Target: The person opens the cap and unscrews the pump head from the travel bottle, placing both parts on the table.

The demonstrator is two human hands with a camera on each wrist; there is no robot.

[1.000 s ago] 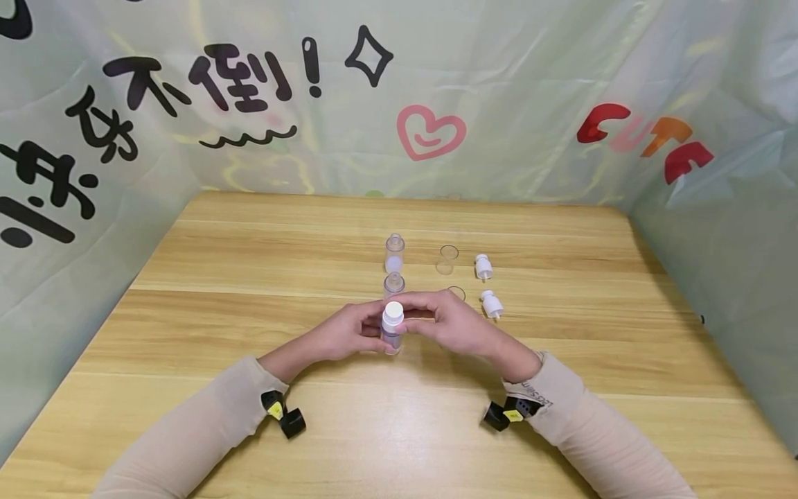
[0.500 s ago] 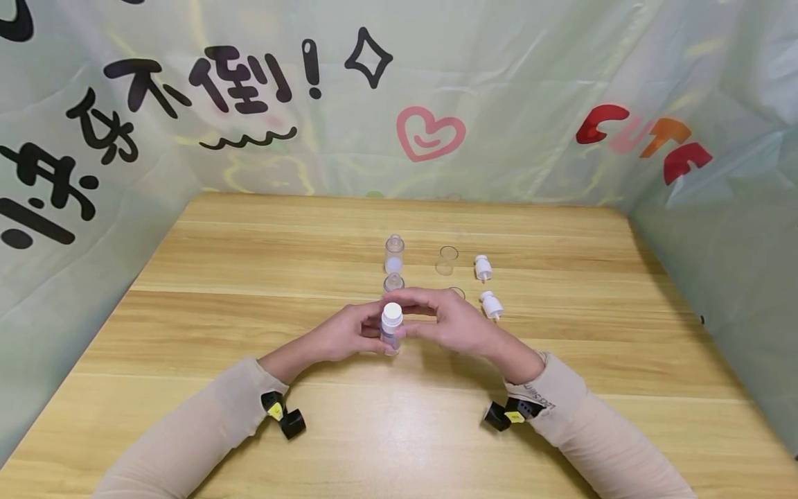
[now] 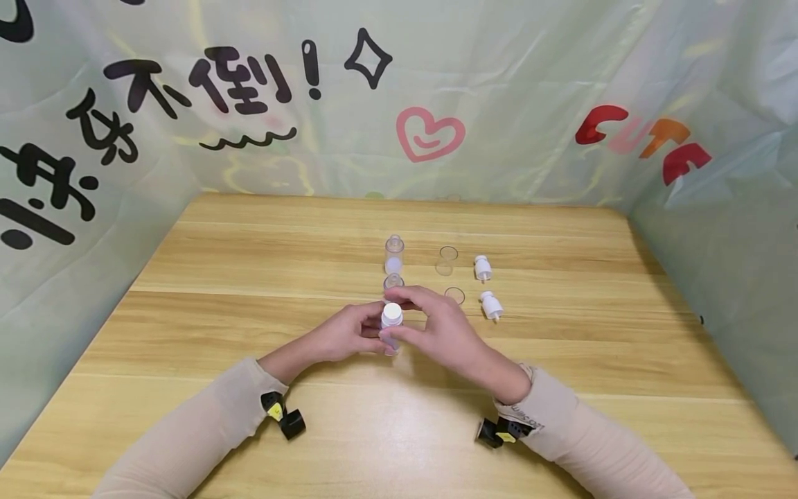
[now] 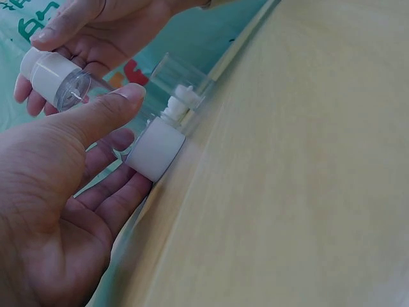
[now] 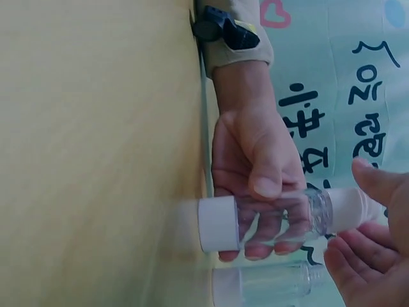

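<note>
A clear bottle with a white base (image 5: 218, 223) stands upright on the table, tilted in the wrist views. My left hand (image 3: 339, 334) holds its clear body between thumb and fingers. On its top sits a white pump head (image 3: 392, 314). Around that pump head my right hand (image 3: 445, 336) has its thumb in front and bent fingers behind. The thumb (image 5: 380, 182) and fingers (image 5: 358, 256) lie close on either side of it in the right wrist view. Part of the bottle is hidden by the hands in the head view.
Behind the hands stand two more clear bottles, the far one (image 3: 394, 255) and the nearer one (image 3: 393, 281), partly covered. Clear round covers (image 3: 454, 296) stand to their right. Two white pump heads, one far (image 3: 483, 268) and one near (image 3: 491, 305), lie further right.
My right hand and wrist have turned and shifted slightly left and nearer, with the thumb now further across the front of the bottle. The left hand stays still.
</note>
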